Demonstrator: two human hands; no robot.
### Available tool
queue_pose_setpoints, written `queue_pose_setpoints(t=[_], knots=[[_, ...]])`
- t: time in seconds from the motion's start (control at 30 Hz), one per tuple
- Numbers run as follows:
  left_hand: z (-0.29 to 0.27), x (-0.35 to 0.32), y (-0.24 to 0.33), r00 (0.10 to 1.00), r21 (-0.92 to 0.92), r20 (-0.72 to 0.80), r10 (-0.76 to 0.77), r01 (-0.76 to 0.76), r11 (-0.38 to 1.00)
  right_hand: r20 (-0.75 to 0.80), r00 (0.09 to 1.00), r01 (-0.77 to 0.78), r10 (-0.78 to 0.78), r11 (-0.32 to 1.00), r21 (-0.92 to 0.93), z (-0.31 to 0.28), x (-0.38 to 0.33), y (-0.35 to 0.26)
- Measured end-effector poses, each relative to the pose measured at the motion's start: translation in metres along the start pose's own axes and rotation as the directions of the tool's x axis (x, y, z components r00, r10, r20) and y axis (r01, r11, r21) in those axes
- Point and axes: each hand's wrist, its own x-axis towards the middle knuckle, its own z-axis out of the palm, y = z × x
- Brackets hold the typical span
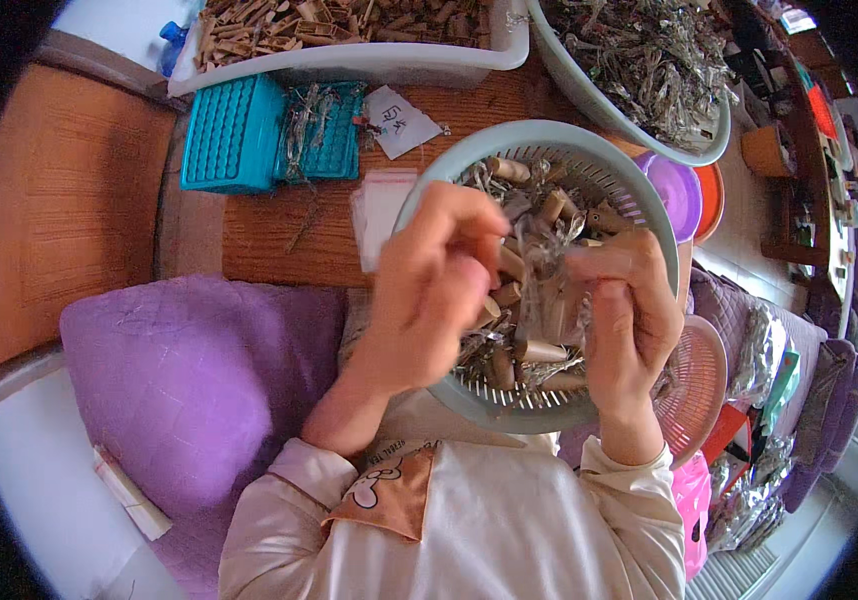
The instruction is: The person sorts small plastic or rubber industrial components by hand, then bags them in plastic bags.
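Note:
Both of my hands are over a grey-green plastic basket full of brown cylindrical pieces and tangled silvery wire. My right hand, at the basket's right side, has its thumb and fingers closed on a small clear plastic bag. A brown piece seems to show through the bag's film. On the other side of the bag, my left hand is raised with fingers bent. Motion smears its fingertips, so whether they grip anything cannot be made out.
Beyond the basket stand a white tub of brown parts and a pale basin of silvery wire bundles. Teal ridged trays and clear bags lie on the wooden table. A purple cushion is at left, a pink basket at right.

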Motion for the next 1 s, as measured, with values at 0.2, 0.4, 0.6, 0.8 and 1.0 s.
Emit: queue_pose_setpoints(t=[0.2,0.4,0.6,0.8,1.0], knots=[[0.011,0.003,0.010,0.981,0.058,0.096,-0.167,0.162,0.985,0.045,0.986,-0.169,0.163,0.944,0.282,0.006,-0.011,-0.002],[0.022,0.001,0.016,0.997,0.274,-0.062,-0.047,0.062,0.960,0.150,0.893,-0.289,0.424,0.286,0.914,0.017,-0.018,0.001],[0.013,-0.003,0.007,0.921,0.340,0.140,0.364,-0.390,0.856,0.444,0.841,-0.377,0.309,-0.254,0.891,0.019,-0.017,0.013],[0.001,-0.003,0.003,0.857,0.200,0.436,0.275,-0.390,0.899,0.423,0.789,-0.505,0.446,0.076,0.860,0.014,-0.026,0.012],[-0.043,0.001,0.001,0.872,0.311,0.488,0.040,-0.216,0.926,-0.320,0.701,-0.467,0.637,0.750,0.469,-0.050,-0.059,0.028]])
